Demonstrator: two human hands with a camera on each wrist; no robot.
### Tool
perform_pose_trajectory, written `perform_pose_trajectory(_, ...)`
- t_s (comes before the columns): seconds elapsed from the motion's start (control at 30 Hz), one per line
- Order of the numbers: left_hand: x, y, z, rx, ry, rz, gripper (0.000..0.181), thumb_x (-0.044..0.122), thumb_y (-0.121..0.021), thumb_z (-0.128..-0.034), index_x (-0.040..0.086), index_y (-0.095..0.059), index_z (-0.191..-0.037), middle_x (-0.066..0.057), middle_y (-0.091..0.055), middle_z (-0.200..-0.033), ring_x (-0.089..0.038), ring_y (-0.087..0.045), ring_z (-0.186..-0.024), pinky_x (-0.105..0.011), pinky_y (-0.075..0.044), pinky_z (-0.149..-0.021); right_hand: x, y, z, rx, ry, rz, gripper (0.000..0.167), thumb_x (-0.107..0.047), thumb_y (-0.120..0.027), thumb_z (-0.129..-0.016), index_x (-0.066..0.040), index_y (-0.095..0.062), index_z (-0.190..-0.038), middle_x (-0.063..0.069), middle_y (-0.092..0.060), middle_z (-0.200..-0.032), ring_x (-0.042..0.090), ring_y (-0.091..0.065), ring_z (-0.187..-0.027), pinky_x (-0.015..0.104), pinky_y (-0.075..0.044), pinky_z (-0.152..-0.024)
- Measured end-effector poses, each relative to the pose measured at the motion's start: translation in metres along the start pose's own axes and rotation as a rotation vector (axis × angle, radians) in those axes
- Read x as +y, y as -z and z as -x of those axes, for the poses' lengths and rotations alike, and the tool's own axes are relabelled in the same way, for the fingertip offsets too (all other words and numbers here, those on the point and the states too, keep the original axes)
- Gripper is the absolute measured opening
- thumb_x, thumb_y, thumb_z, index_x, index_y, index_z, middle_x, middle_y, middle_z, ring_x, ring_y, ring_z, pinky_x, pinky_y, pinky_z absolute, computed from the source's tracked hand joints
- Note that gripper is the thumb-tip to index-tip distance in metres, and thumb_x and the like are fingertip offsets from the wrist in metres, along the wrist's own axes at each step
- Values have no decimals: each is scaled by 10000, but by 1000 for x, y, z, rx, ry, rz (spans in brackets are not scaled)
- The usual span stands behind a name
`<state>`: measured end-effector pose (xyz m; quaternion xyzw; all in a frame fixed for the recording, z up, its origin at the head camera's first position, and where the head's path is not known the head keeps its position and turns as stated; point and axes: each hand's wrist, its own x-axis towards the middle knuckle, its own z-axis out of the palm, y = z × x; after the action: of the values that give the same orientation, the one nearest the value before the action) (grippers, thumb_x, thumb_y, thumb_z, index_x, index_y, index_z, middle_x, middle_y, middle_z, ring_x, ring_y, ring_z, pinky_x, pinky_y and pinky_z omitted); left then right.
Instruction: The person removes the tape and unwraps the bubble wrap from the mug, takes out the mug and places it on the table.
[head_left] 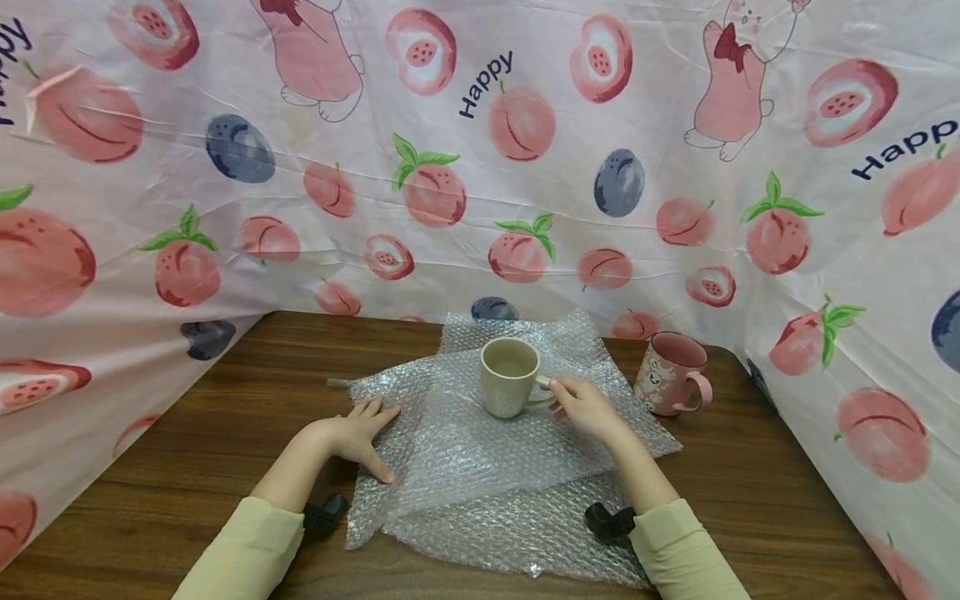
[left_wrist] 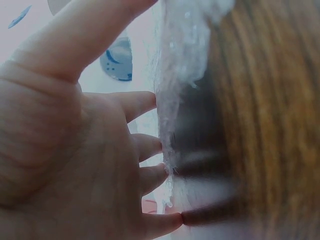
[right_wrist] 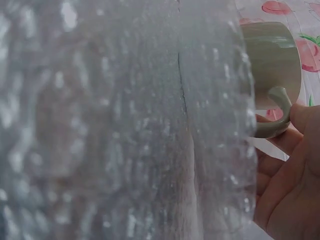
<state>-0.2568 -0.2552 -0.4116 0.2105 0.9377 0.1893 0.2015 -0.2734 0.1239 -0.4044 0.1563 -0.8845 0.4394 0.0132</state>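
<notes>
A cream mug [head_left: 504,390] stands upright on layered sheets of bubble wrap [head_left: 480,467] in the head view. My right hand [head_left: 585,407] pinches the mug's handle between thumb and fingers; the right wrist view shows the same grip on the mug [right_wrist: 272,65], partly behind bubble wrap [right_wrist: 125,125]. At the left edge of the wrap, my left hand [head_left: 358,435] rests with fingers spread and straight. In the left wrist view the fingertips [left_wrist: 150,145] touch the edge of the wrap and the table beside it.
A pink mug [head_left: 675,371] with a floral pattern stands at the right, beyond the wrap's edge. The brown wooden table [head_left: 247,392] is enclosed by a fruit-printed cloth [head_left: 337,167] at the back and both sides.
</notes>
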Motion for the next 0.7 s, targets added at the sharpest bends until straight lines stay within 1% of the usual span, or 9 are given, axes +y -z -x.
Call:
perform_pose_trajectory(0.13, -1, 0, -1, 1, 0, 3, 1140, 441, -836, -701, -7, -177, -1516, -340, 35, -1522, -509, 61, -1380, -753, -60, -976, 2, -2, -1, -6, 2, -76, 399, -200, -398, -1050, 127, -589, -1174, 213, -672, -868, 335, -674, -780, 411, -546, -713)
perform_pose_trajectory(0.23, -1, 0, -1, 2, 3, 2, 1140, 442, -835, -701, -1, -176, -1519, -335, 35, -1525, -503, 61, -1383, -752, -61, -978, 4, -4, -1, -14, -13, -142, 408, -190, -386, -1053, 156, -560, -1183, 252, -663, -881, 370, -675, -796, 415, -551, -723)
perform_pose_trajectory(0.37, 0, -1, -1, 0, 2, 4, 1142, 442, -835, -701, -3, -174, -1518, -338, 36, -1523, -504, 62, -1382, -752, -63, -977, 5, -5, 0, -46, -22, -206, 441, -201, -360, -1061, 178, -521, -1219, 303, -651, -925, 406, -670, -818, 445, -546, -745)
perform_pose_trajectory(0.47, 0, -1, -1, 3, 1, 5, 1140, 436, -838, -699, -6, -178, -1517, -341, 32, -1522, -507, 60, -1381, -754, -62, -975, 5, -4, 0, -73, -12, -239, 470, -216, -338, -1067, 193, -509, -1222, 330, -641, -948, 428, -663, -838, 469, -538, -759)
perform_pose_trajectory(0.6, 0, -2, 0, 7, 4, 1, 1136, 435, -839, -698, 1, -183, -1518, -335, 27, -1525, -504, 54, -1384, -753, -66, -976, 6, -3, 0, -98, -12, -281, 487, -225, -321, -1070, 209, -523, -1158, 353, -629, -966, 458, -647, -879, 491, -526, -782)
perform_pose_trajectory(0.7, 0, -3, -1, 7, 4, -3, 1139, 444, -836, -699, 5, -180, -1520, -332, 28, -1527, -502, 54, -1384, -752, -68, -978, 7, -3, 0, -105, -24, -307, 474, -223, -320, -1070, 199, -535, -1086, 356, -627, -972, 460, -644, -900, 487, -525, -792)
